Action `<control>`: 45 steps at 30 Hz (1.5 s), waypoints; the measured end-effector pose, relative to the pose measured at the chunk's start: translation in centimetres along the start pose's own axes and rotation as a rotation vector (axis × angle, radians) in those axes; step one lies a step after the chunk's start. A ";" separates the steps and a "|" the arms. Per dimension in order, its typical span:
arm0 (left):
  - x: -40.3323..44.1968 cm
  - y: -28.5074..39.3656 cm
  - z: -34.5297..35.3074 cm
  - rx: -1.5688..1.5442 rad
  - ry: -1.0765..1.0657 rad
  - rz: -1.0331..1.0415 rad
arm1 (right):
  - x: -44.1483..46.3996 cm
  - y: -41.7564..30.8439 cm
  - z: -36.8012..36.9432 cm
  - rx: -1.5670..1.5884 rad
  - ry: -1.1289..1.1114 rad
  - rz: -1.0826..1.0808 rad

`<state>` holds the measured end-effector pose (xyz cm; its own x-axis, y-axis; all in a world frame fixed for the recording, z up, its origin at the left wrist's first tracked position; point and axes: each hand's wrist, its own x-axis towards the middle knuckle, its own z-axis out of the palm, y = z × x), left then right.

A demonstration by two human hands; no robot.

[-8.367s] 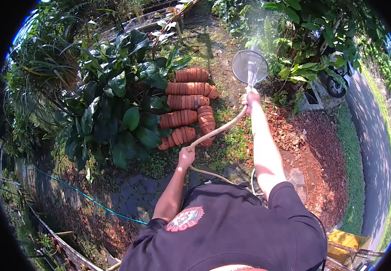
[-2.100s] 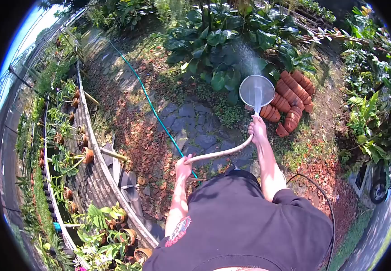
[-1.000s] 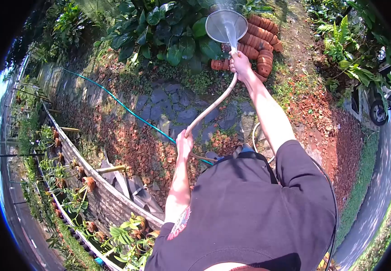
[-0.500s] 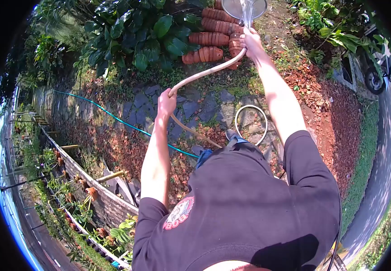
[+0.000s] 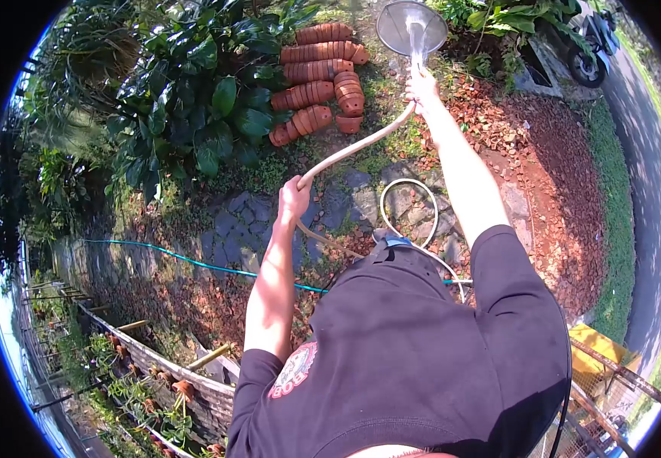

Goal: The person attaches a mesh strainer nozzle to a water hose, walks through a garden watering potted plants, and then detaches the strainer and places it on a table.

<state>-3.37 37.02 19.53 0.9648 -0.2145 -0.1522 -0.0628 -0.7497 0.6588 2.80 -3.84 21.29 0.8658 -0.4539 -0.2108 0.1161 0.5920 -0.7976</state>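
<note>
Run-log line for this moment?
right hand: gripping below round grey mesh head | left hand: holding beige flexible hose | water: streaming at head

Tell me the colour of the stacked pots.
The stacked pots are terracotta, an orange-brown; the head view shows it best.

Terracotta-orange pots [image 5: 315, 71] at twelve o'clock; glossy deep-green leaves [image 5: 224, 96] towards eleven; cream hose [image 5: 361, 143] near twelve; teal hose [image 5: 170, 256] at nine; black shirt [image 5: 414, 351] at six, its badge [image 5: 295, 369] red and white; yellow panel [image 5: 596, 343] at four; grey road [image 5: 649, 164] dappled paler at three.
</note>
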 end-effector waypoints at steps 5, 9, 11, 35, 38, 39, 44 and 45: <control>-2.7 -2.1 0.7 -0.157 -0.274 0.109 | -4.2 -4.0 -2.0 0.032 0.109 -0.101; -4.4 -7.5 3.5 -0.170 -0.361 -0.069 | -8.7 -9.4 -4.1 -0.130 0.292 -0.212; -3.3 -11.5 3.6 -0.114 -0.265 -0.038 | -9.2 -11.2 -6.6 -0.076 0.310 -0.240; -11.6 12.6 12.3 0.270 -0.329 0.110 | -23.7 -24.2 -42.2 -0.020 0.602 -0.292; -14.0 13.8 15.1 0.204 -0.350 0.117 | -26.3 -25.4 -45.1 0.050 0.658 -0.276; -14.1 13.8 15.8 0.218 -0.330 0.113 | -26.9 -25.4 -45.9 0.058 0.688 -0.275; -16.0 14.4 17.7 0.283 -0.155 0.134 | -29.0 -25.1 -45.0 0.070 0.753 -0.280; -16.2 14.0 17.9 0.258 -0.157 0.097 | -29.3 -24.4 -45.0 0.047 0.696 -0.283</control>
<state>-24.46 18.75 18.04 0.9011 -0.3718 -0.2230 -0.2346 -0.8507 0.4704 -47.32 -34.94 21.52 0.2938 -0.8997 -0.3227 0.3224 0.4111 -0.8527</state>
